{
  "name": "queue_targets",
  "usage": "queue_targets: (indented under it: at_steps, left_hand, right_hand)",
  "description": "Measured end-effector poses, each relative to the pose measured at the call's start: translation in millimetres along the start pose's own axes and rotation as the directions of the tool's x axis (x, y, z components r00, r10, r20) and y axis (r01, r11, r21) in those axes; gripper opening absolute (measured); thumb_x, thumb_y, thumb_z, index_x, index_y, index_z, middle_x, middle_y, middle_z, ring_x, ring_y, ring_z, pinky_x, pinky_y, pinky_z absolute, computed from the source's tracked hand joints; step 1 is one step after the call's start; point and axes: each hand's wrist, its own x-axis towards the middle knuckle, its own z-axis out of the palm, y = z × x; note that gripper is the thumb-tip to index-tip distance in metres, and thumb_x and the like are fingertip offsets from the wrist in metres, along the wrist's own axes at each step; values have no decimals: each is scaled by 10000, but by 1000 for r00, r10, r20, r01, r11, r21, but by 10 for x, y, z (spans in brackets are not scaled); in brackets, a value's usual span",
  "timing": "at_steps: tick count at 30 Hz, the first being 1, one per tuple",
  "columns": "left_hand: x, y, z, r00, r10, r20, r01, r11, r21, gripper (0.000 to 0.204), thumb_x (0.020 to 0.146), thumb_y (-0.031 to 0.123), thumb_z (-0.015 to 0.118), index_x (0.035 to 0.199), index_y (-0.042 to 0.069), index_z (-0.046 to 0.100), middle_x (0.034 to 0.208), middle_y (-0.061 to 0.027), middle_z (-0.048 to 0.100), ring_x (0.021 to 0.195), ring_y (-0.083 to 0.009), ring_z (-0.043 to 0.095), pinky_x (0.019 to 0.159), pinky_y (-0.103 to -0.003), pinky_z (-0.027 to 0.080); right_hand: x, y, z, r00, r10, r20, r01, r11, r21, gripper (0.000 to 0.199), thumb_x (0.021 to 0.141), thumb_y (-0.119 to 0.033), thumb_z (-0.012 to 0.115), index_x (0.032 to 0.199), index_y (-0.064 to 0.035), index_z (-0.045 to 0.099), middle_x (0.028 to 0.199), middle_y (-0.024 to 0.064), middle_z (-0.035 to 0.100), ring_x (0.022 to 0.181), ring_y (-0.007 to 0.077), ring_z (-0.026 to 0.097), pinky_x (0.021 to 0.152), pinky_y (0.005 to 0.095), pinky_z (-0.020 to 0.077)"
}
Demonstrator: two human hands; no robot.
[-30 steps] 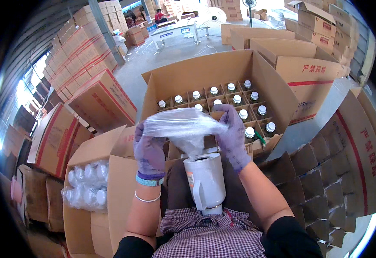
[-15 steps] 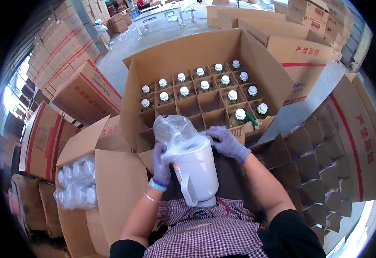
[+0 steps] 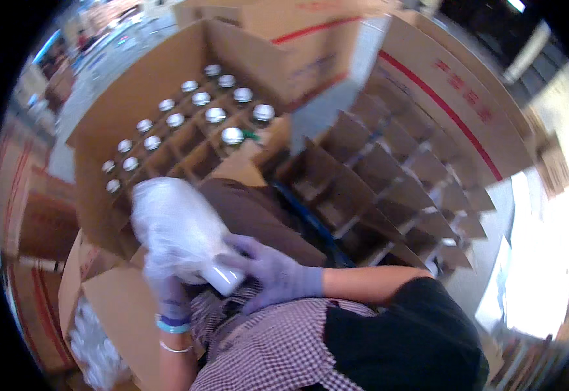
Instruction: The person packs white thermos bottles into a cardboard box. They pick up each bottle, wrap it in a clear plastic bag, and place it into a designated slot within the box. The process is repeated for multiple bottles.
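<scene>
A white jug (image 3: 183, 225) lies tilted over my lap, most of it covered by a clear plastic bag (image 3: 151, 195). One smooth white end shows bare at the lower right. My left hand (image 3: 165, 280), in a purple-grey glove, holds the bagged jug from its left side; part of its fingers is hidden behind the plastic. From the right, my gloved right hand (image 3: 274, 267) grips the jug by its bare end, fingers bent over it. Beyond the jug stands an open carton (image 3: 125, 85) with cardboard dividers and several white-capped bottles (image 3: 215, 115) in its cells.
To the right, another open carton (image 3: 437, 104) holds cardboard dividers (image 3: 356, 189). A carton with plastic-wrapped white items (image 3: 92, 345) stands at lower left. Large cartons (image 3: 310, 39) crowd the far side, and more are stacked at the left. A green strip (image 3: 250, 135) sits beside one bottle.
The view has swung right. The plastic bag, earlier bunched at the jug's top, now covers most of it. The jug has tipped, and my right hand has moved from its rim to its lower end.
</scene>
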Motion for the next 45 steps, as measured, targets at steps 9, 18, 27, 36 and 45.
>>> queue_targets:
  at_steps: [9, 18, 27, 36, 45]
  left_hand:
    - [-536, 1681, 1560, 279, 143, 950, -677, 731, 89, 202, 866, 186, 659, 997, 32, 650, 976, -144, 670, 877, -352, 636, 772, -474, 493]
    - [-74, 1352, 1331, 351, 265, 898, -580, 815, -14, 481, 849, 225, 690, 1285, 39, 609, 1224, -188, 633, 1131, -375, 603, 1005, -432, 463]
    - [134, 775, -32, 668, 48, 742, -439, 831, 341, 411, 891, 230, 656, 1252, 35, 640, 1183, -175, 651, 1099, -344, 620, 964, -395, 480]
    - [-263, 608, -2667, 966, -32, -257, 196, 739, 644, 375, 913, 280, 692, 1183, 20, 676, 1107, -149, 712, 1053, -280, 681, 935, -389, 519]
    - [-1219, -758, -3599, 771, 8, -637, 614, 258, 746, 837, 666, 428, 885, 1337, 70, 536, 1230, -219, 537, 1071, -381, 602, 949, -433, 518]
  right_hand:
    - [-701, -217, -836, 723, 39, -690, -221, 959, -177, 784, 657, -236, 889, 1307, -61, 487, 1305, 174, 509, 1182, 308, 551, 1017, 396, 472]
    - [-2865, -1516, -2020, 140, 412, -900, -663, 714, 224, 666, 705, -98, 868, 1280, -80, 533, 1188, 68, 625, 1103, 184, 606, 986, 348, 498]
    - [-3764, -163, -2135, 220, 421, -880, -959, -72, -274, 605, 745, -320, 767, 1243, -54, 551, 1092, 205, 656, 923, 371, 682, 877, 440, 536]
    - [-2906, 769, -2316, 350, 857, -378, -811, 74, -581, 459, 907, -374, 665, 1177, -4, 651, 1116, 201, 709, 1049, 357, 671, 885, 422, 511]
    - [175, 244, -1360, 839, 540, -73, -450, 612, -650, 360, 854, -174, 681, 1159, 14, 639, 1123, 195, 644, 1053, 382, 628, 913, 418, 499]
